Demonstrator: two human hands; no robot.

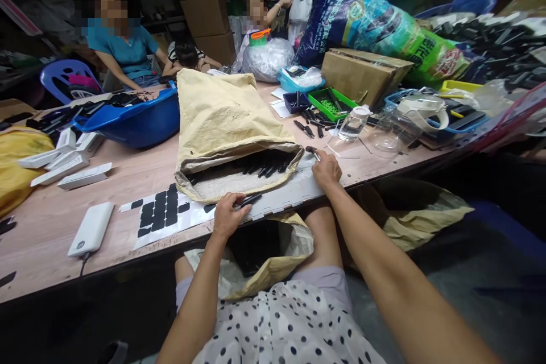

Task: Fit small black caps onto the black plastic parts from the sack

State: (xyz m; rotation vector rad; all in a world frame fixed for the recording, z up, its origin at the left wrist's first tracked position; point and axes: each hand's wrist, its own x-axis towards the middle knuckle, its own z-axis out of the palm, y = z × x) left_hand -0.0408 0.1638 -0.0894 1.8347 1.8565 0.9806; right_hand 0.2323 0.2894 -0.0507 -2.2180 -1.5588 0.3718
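Note:
My left hand (229, 215) is closed on a slim black piece (251, 199) at the table's front edge. In my right hand (327, 169), further right, is a small black tool with a pale shaft (313, 153), pinched between thumb and fingers; its exact kind is too small to tell. Between and behind my hands lies a yellow woven sack (230, 108), its mouth facing me, with several slim black pieces (267, 167) inside. Under the hands is a flat grey-white board (281, 200). A sheet of black stickers (160, 213) lies left of my left hand.
A second sack (273, 270) hangs open between my legs. On the left are a white power bank (91, 228), white boxes (68, 162) and a blue basin (132, 122). On the right are a green tray (330, 103), a clear bottle (355, 123) and a plastic jug (396, 131). People sit opposite.

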